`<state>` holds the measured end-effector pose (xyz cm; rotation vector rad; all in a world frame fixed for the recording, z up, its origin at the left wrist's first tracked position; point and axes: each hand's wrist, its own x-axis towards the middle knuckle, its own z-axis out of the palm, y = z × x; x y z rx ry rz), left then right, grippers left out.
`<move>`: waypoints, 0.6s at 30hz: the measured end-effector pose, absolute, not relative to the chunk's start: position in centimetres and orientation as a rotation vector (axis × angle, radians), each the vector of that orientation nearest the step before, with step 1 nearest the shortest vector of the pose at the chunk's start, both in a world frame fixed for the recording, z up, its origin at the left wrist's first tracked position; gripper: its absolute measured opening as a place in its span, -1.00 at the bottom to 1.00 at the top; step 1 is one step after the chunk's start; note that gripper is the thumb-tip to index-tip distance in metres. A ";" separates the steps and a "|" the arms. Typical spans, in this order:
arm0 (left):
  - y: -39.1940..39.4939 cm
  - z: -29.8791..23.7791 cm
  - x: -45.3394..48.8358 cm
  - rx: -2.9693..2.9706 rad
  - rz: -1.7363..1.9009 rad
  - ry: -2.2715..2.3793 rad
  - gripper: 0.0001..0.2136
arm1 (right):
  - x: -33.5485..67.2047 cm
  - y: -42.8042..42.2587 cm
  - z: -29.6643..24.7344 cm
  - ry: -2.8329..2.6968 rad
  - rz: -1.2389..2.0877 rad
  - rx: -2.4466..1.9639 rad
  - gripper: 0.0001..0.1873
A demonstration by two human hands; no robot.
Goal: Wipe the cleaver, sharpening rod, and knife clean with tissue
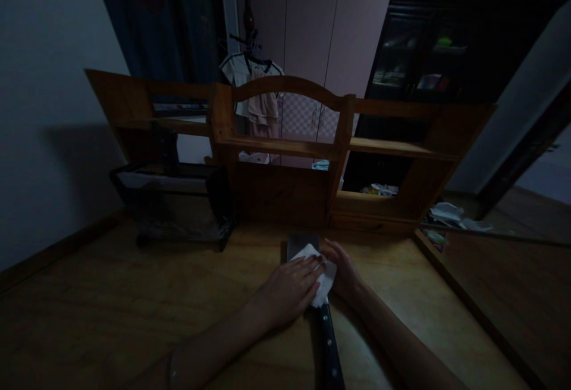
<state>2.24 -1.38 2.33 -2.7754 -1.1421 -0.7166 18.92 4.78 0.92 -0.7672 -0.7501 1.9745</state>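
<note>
A large cleaver lies on the wooden table (134,307), its grey blade (301,242) pointing away from me and its black riveted handle (329,342) toward me. A white tissue (322,274) rests over the blade near the handle. My left hand (289,289) lies flat on the tissue, fingers stretched out and pressing it down. My right hand (343,268) sits on the right side of the blade, fingers curled at the tissue's edge.
A wooden shelf unit (285,146) stands at the table's back edge. A dark wire rack (169,200) sits at the back left. Papers (450,214) lie at the right. Clothes (259,93) hang behind, with a dark cabinet (428,69) beyond.
</note>
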 end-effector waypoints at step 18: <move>-2.2 3.9 1.6 -3.013 -0.673 -0.911 -0.62 | 19.2 5.4 1.0 -0.748 1.910 -0.833 -0.80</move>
